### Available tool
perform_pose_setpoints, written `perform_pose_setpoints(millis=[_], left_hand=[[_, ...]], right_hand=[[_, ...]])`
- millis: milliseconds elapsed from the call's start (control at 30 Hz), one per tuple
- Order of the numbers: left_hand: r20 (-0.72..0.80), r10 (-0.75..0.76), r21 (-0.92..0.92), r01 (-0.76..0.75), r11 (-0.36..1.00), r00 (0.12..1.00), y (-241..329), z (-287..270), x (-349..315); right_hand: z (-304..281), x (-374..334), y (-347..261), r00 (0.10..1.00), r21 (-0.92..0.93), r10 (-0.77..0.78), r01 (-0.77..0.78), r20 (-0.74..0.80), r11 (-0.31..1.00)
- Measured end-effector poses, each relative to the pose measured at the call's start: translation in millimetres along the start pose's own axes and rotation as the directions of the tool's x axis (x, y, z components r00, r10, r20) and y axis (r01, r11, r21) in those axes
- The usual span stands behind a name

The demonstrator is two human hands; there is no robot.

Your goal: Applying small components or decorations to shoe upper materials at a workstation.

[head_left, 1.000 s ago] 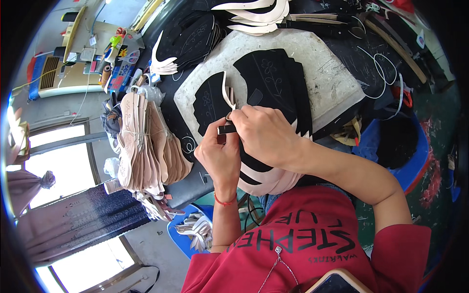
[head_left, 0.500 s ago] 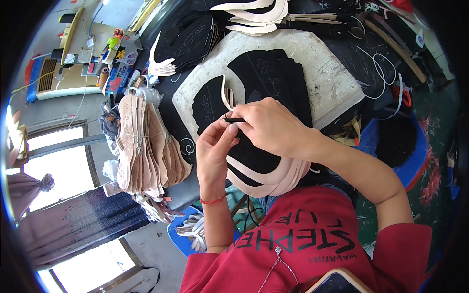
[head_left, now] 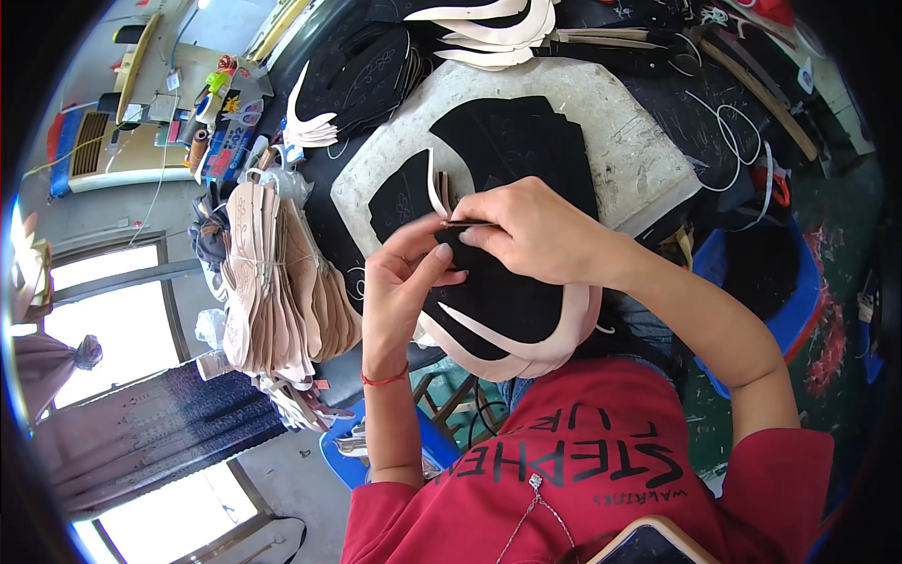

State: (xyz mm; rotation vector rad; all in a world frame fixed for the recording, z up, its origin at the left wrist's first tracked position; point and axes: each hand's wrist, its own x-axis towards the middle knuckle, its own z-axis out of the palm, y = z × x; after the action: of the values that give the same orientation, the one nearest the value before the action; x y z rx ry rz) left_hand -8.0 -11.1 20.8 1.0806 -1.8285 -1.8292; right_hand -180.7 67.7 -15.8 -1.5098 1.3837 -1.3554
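Note:
Pinched between thumb and fingers of my right hand (head_left: 536,230) is a thin dark strip (head_left: 470,224), its end pointing left. My left hand (head_left: 399,282) is just beside that end; its thumb and blurred forefinger are apart, with nothing seen held between them. Below both hands, a fanned stack of black cut pieces (head_left: 493,291) overlaps pale pink curved pieces (head_left: 554,352) at the near edge. More black pieces (head_left: 517,141) with faint floral lines lie beyond my hands, and a narrow pale curved piece (head_left: 435,188) stands up close to my right fingertips.
A pale stone slab (head_left: 639,141) lies under the work on a dark table. Tied pinkish cut pieces (head_left: 272,282) stand at the left. Black pieces (head_left: 366,80) and pale curved pieces (head_left: 498,33) lie at the back. A blue container (head_left: 799,282) is at the right.
My left hand has drawn back slightly left and down, its fingers parting from the strip. My right hand keeps the strip, which has shifted slightly right. The near stack has shifted a little left.

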Motion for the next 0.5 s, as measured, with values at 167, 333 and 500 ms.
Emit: perform_pose_setpoints(millis=[167,333,500], left_hand=[[-0.16,0.06,0.022,-0.057,0.998,0.985,-0.6,8.5,5.8],[-0.195,0.086,-0.097,-0.106,0.99,0.977,-0.5,25.3,7.6],[-0.161,0.102,-0.074,-0.115,0.991,0.982,-7.0,25.7,5.4]], right_hand=[[8.0,-9.1,-25.8,0.93,-0.396,-0.121,-0.029,-0.347,0.918],[21.5,-17.9,-16.3,0.926,-0.509,-0.155,-0.046,-0.345,0.86],[24.9,-16.6,-13.9,0.955,-0.758,-0.248,0.041,-0.161,0.651]])
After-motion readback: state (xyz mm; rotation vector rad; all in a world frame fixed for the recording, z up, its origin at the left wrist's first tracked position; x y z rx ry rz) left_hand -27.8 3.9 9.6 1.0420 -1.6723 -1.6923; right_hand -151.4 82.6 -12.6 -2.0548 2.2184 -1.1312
